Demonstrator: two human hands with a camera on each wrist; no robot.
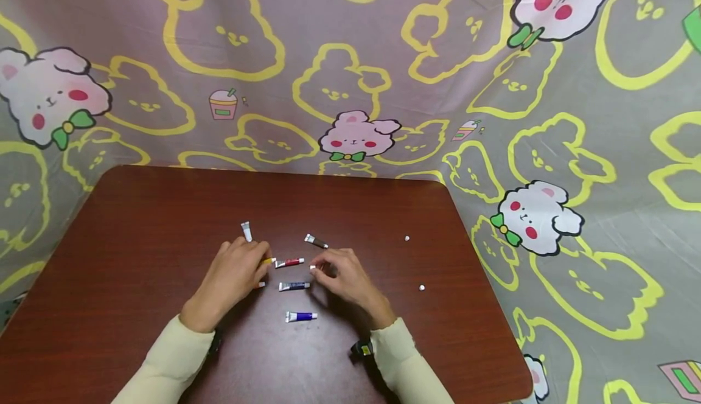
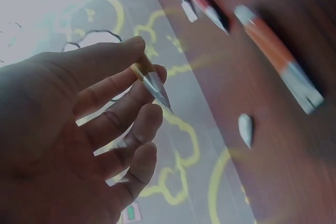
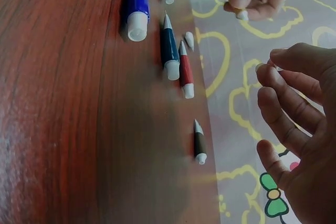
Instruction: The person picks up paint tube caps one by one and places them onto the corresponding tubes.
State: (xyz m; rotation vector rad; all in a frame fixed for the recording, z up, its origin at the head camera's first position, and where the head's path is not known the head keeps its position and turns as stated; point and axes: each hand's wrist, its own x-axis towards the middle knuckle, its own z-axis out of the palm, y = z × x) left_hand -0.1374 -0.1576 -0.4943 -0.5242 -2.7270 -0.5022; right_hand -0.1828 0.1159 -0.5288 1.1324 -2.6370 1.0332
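My left hand (image 1: 237,270) pinches a small yellow paint tube (image 2: 144,68) between thumb and fingers, above the table; its white tip points right. Facing it, my right hand (image 1: 347,279) pinches a small white cap (image 1: 313,268) at the fingertips. Between the hands lie a red paint tube (image 1: 290,263) and a dark blue one (image 1: 294,286). Nearer me is a violet-blue tube (image 1: 302,316). Beyond the right hand lies a brown tube (image 1: 316,241), and past the left hand a white tube (image 1: 246,231). An orange tube (image 2: 273,43) is mostly hidden under the left hand in the head view.
Two small white caps, one farther back (image 1: 407,238) and one nearer (image 1: 421,288), lie to the right on the brown table (image 1: 164,209). A patterned cloth (image 1: 285,100) hangs behind the table and along its right side.
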